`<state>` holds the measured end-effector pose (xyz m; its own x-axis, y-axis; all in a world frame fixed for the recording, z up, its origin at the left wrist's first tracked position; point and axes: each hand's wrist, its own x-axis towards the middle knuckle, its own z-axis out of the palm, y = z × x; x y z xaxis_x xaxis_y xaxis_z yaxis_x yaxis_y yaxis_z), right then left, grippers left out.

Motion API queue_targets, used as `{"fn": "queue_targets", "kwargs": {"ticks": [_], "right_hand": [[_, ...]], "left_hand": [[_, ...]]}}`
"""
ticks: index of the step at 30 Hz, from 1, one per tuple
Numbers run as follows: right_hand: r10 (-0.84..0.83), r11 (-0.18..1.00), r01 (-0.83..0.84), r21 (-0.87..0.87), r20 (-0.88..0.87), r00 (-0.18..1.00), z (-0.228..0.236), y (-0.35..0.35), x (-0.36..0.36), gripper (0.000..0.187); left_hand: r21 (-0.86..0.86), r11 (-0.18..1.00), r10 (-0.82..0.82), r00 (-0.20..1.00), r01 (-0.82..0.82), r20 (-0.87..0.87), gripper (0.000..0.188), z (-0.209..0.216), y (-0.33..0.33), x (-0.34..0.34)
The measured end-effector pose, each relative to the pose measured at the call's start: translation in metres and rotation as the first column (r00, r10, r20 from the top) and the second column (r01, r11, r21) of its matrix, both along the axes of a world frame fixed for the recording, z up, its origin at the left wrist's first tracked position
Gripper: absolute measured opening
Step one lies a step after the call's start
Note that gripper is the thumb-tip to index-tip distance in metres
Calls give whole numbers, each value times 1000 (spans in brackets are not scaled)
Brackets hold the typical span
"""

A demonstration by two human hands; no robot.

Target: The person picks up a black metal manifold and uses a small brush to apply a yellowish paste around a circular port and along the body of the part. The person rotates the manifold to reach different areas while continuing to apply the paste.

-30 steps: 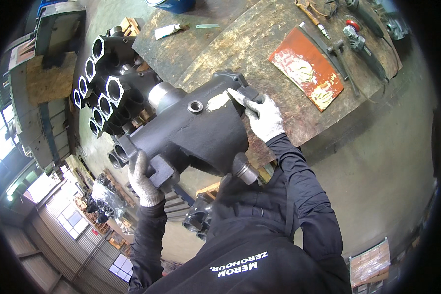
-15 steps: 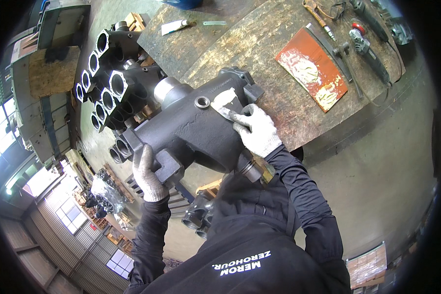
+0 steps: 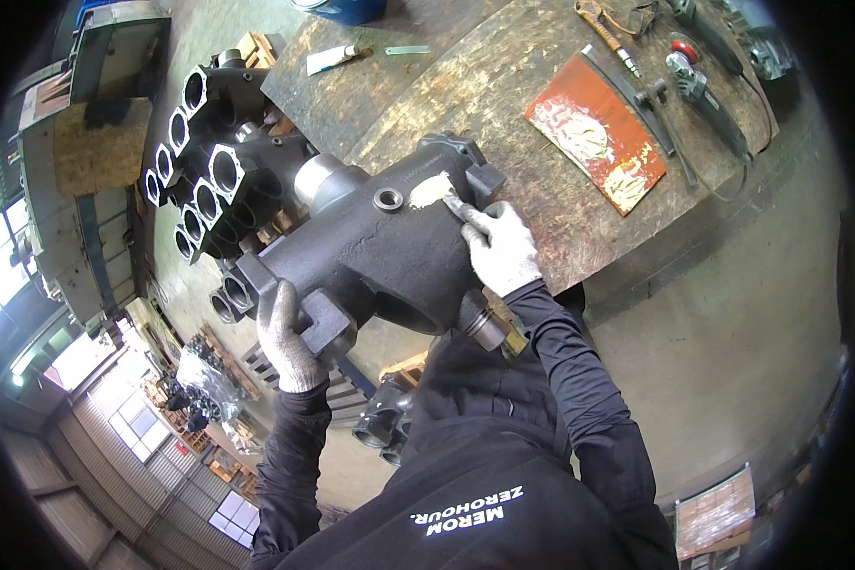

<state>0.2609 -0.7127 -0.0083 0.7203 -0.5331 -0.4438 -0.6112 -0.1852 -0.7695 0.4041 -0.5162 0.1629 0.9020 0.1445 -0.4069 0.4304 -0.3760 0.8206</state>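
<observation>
View from above a workshop bench. At far left, a black multi-port casting [image 3: 204,190] stands beside the bench. The left hand [image 3: 283,337], in a grey glove, is clenched around a square flange at the near end of the large dark casting [image 3: 370,252], which lies across the near edge of the wooden workbench [image 3: 503,85]. On the casting's upper face, a patch of pale filler [image 3: 429,190] sits just beside a round threaded port. The right hand [image 3: 500,249], also gloved, grasps a small putty knife [image 3: 454,205] whose blade touches the filler patch. Farther right on the bench lie an orange board [image 3: 594,133] smeared with filler and an angle grinder [image 3: 708,90].
</observation>
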Motion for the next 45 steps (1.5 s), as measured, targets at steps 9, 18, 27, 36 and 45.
{"fn": "queue_targets", "kwargs": {"ticks": [9, 18, 27, 36, 45], "right_hand": [[-73, 997, 74, -1, 56, 996, -4, -3, -7, 36], [-27, 999, 26, -25, -40, 999, -23, 3, -1, 34], [109, 991, -106, -81, 31, 994, 5, 9, 0, 33], [23, 996, -36, 81, 164, 986, 25, 6, -16, 32], [-463, 860, 383, -338, -198, 864, -104, -79, -168, 40]], "left_hand": [[-87, 995, -52, 998, 48, -42, 24, 6, -9, -5], [-12, 995, -102, 994, 103, 26, 32, 3, -2, -7], [0, 997, -73, 997, 73, 35, 31, -1, -3, -8], [-2, 991, -133, 990, 134, 43, 26, 1, -6, -12], [49, 995, -86, 994, 83, 67, 32, -17, 19, 5]]}}
